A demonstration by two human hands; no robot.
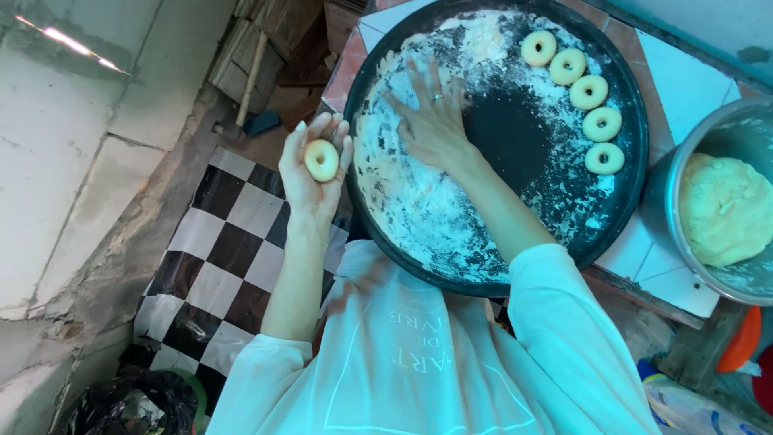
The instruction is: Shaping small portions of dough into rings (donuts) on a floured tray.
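black tray (628, 185) | pale dough rings (589, 92) | black-white checkered floor (233, 242)

Floor (233, 242): black-and-white checkered tiles, worn. Left wall (88, 145): bare pale concrete, cracked, with a bright strip of light (68, 42) near the top. Stacked wood (278, 36) beyond the tiles. Counter (692, 72): white tiles edged in reddish brown.
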